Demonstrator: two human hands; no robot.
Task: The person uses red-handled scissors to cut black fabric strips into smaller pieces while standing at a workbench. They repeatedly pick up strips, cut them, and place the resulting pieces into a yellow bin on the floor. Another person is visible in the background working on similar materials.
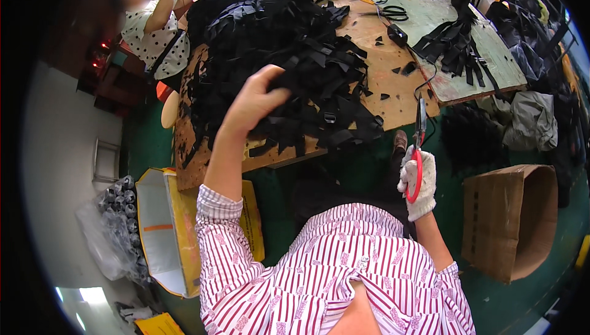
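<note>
My bare left hand (257,98) is over the big heap of black webbing strap pieces (258,34), at the heap's near side. Its thumb and forefinger are apart, slightly blurred, and I make out nothing held between them. On the right, my right hand (420,184) wears a white knit glove and is closed on the red-handled scissors (416,166). Their metal blades point up and away, past the table's near edge. A black plastic buckle (330,117) lies among the straps near the front of the heap.
A wooden table (393,98) carries the heap, with a pale board (491,65) holding a strap bundle (455,46) at right. Black-handled scissors (393,12) lie farther back. A cardboard box (491,224) and a yellow-edged bin (192,237) flank me. A co-worker (157,34) stands far left.
</note>
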